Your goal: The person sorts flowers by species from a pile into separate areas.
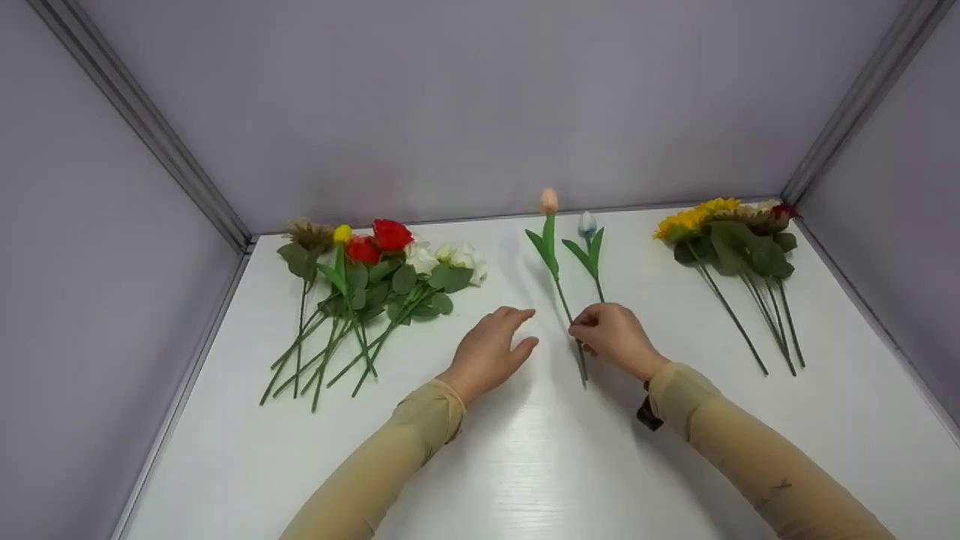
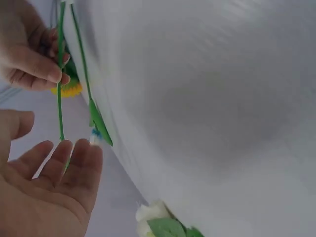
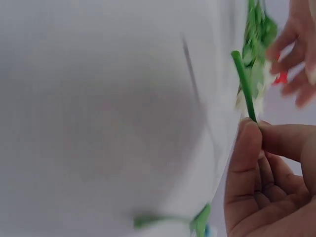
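Weight should be no trouble with the peach tulip [image 1: 552,255], just right of centre in the head view, its bloom [image 1: 549,201] uppermost. The right hand's fingers [image 3: 244,163] pinch its stem [image 3: 245,86] well below the leaves, and the lower end sticks out past the grip. In the right wrist view the stem is raised off the worktop [image 1: 525,465], its shadow falling apart from it. The right hand [image 1: 616,341] thus has the tulip alone; the left hand [image 1: 491,352], near the middle of the frame, is spread and holds nothing.

The stem looks straight and thin, likely stiff with some spring, and may roll in a loose pinch. Bloom and leaves look softer and easier to crease, so better not squeezed. Mid-stem seems the place to take hold; pinched at the very end, the head would probably swing. The blue tulip [image 1: 592,259] lies just to the right, partly hidden by the hand, and should handle alike.
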